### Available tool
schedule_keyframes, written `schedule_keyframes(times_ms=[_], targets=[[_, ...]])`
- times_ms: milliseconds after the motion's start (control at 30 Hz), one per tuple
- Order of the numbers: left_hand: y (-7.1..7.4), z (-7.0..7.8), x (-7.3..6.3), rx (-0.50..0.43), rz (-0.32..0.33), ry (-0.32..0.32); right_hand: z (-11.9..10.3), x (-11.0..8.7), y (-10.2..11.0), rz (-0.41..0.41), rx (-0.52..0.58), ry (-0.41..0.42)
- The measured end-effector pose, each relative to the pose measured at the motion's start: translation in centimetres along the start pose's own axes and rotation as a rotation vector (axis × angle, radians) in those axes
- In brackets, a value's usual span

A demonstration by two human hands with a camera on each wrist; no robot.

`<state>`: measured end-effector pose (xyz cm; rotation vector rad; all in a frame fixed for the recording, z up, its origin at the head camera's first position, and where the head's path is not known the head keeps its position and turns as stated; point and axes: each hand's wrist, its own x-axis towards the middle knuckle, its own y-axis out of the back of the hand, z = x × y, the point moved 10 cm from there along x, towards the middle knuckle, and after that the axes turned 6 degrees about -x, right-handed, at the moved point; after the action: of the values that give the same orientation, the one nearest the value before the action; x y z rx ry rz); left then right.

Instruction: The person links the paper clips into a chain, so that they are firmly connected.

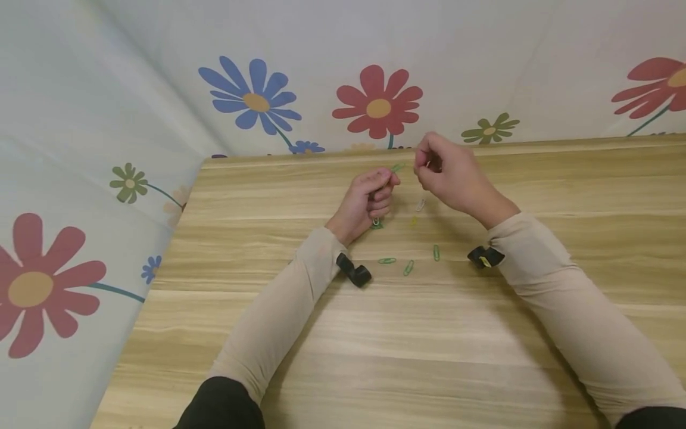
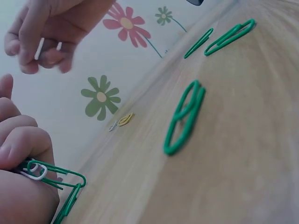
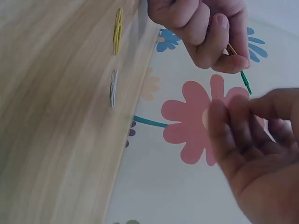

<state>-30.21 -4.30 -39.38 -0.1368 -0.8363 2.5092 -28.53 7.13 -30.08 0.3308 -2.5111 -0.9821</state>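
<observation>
My left hand (image 1: 365, 199) is raised over the wooden table, its thumb and index finger pinching a green paper clip (image 1: 398, 168) that points toward my other hand. An orange-brown bit of clip (image 3: 230, 49) shows between those fingertips in the right wrist view. Linked green paper clips (image 2: 58, 170) and a white clip (image 2: 41, 173) hang out of the lower side of the same fist. Just to the right, my right hand (image 1: 452, 173) holds a white paper clip (image 2: 39, 48) with bent fingers, which mostly hide it. The hands are a small gap apart.
Three loose green paper clips (image 1: 409, 267) lie on the table (image 1: 407, 333) nearer me. A white paper clip (image 3: 113, 88) and a yellow one (image 3: 117, 31) lie below the hands. Behind the table's back edge hangs a flowered cloth (image 1: 321, 36).
</observation>
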Motion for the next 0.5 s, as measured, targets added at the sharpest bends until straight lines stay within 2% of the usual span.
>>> schedule_keyframes(times_ms=[100,233,333,500], targets=[[0.0,0.1,0.0,-0.027,-0.004,-0.018,0.2,-0.7,-1.6,-0.188,-0.064,-0.014],[0.1,0.2,0.1,-0.023,0.006,-0.030,0.4,-2.7,-4.1,-0.462,-0.157,0.009],[0.1,0.4,0.2,-0.006,0.007,-0.036,0.8,-4.2,-5.0,-0.568,-0.193,0.003],[0.0,0.5,0.1,0.014,-0.003,-0.040,1.8,-6.0,-5.8,-0.678,-0.211,-0.042]])
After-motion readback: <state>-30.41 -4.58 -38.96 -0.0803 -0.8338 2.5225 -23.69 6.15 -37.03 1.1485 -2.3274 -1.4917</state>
